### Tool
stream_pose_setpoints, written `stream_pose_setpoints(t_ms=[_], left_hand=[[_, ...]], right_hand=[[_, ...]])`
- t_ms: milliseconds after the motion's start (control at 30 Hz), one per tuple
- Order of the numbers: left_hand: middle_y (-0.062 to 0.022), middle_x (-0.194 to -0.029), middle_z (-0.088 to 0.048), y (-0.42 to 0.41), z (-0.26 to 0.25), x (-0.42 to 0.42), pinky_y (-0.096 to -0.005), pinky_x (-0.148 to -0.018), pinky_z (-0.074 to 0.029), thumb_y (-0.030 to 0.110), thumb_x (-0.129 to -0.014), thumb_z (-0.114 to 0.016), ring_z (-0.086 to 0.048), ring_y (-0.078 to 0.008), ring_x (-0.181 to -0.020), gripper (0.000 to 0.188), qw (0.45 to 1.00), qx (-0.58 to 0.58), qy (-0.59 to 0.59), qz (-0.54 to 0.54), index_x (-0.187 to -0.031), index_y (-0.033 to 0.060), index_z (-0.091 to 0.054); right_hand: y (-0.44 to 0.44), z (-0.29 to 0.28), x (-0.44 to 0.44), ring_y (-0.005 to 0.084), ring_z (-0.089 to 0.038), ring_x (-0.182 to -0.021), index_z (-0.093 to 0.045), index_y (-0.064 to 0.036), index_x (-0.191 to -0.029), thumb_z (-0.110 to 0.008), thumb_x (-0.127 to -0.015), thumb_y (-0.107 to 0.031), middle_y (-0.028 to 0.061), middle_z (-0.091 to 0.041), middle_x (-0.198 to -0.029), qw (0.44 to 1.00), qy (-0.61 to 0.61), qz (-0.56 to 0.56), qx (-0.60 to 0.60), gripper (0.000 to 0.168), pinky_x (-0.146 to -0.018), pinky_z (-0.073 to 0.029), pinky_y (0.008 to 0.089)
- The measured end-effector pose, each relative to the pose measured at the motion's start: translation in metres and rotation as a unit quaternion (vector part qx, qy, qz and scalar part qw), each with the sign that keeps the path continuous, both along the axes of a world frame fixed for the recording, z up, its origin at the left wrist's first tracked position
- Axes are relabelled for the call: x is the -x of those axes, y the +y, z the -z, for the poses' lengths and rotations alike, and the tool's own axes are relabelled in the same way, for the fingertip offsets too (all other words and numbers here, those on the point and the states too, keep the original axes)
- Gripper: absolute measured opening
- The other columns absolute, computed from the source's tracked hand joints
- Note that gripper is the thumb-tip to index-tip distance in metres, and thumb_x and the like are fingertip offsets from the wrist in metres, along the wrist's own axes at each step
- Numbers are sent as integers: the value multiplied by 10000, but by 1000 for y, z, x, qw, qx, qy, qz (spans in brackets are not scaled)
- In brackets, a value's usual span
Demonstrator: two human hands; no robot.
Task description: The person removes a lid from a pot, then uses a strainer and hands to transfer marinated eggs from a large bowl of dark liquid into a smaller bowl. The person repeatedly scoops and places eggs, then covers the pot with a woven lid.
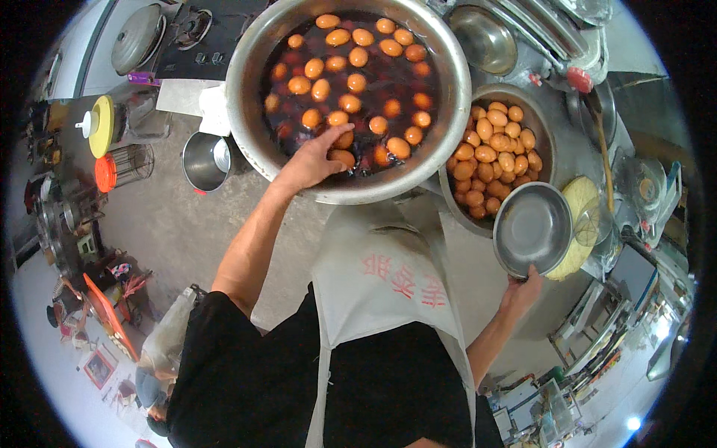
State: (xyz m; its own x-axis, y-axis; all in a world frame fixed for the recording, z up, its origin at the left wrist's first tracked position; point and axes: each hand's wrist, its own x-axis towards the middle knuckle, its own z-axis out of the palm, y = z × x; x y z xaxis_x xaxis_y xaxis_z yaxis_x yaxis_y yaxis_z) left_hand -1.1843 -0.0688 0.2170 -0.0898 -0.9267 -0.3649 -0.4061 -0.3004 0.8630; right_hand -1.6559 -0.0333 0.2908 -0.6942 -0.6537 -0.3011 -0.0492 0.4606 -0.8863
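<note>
Before me stands a large metal basin (238,112) of dark brown liquid, with brown eggs (350,103) floating in it. My left hand (316,159) reaches over the near rim to the liquid's surface. Its thumb and fingers are spread about two eggs (343,159); whether they grip them I cannot tell. My right hand (522,288) holds a grey metal bowl (532,229) by its near rim. Only a dull bare inside shows in that bowl. It overlaps the near right edge of a second metal basin (548,151), which is heaped with brown eggs (496,148).
At the left are a gas stove (193,56), a metal pot (204,168) and a yellow lid (102,126). On the right lie a wooden-handled tool (605,162), a yellow round mat (580,207) and a metal bowl (484,42). Another person (162,353) is at lower left.
</note>
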Motion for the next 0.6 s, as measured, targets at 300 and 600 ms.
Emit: stream_pose_setpoints(t_ms=[300, 600], left_hand=[[-155, -955, -653, -33, 11, -57, -397, -804, -507, 32, -766, -660, -643, -333, -922, 592, 946, 116, -262, -153, -1328, 106, -489], [-118, -1043, -614, -68, 34, -96, -345, -724, -535, 78, -791, -686, -647, -245, -860, 487, 970, 40, -196, -142, -1259, 79, -550]], right_hand=[[0, 7, 18, 266, -583, -962, -526, -3, -1094, -538, -887, -150, 135, -542, -1078, 998, -67, 4, 6, 255, -687, -543, 406], [-7, 0, 17, 264, -589, -948, -516, 17, -1148, -535, -890, -158, 139, -547, -1096, 998, -59, -9, 0, 313, -690, -529, 406]])
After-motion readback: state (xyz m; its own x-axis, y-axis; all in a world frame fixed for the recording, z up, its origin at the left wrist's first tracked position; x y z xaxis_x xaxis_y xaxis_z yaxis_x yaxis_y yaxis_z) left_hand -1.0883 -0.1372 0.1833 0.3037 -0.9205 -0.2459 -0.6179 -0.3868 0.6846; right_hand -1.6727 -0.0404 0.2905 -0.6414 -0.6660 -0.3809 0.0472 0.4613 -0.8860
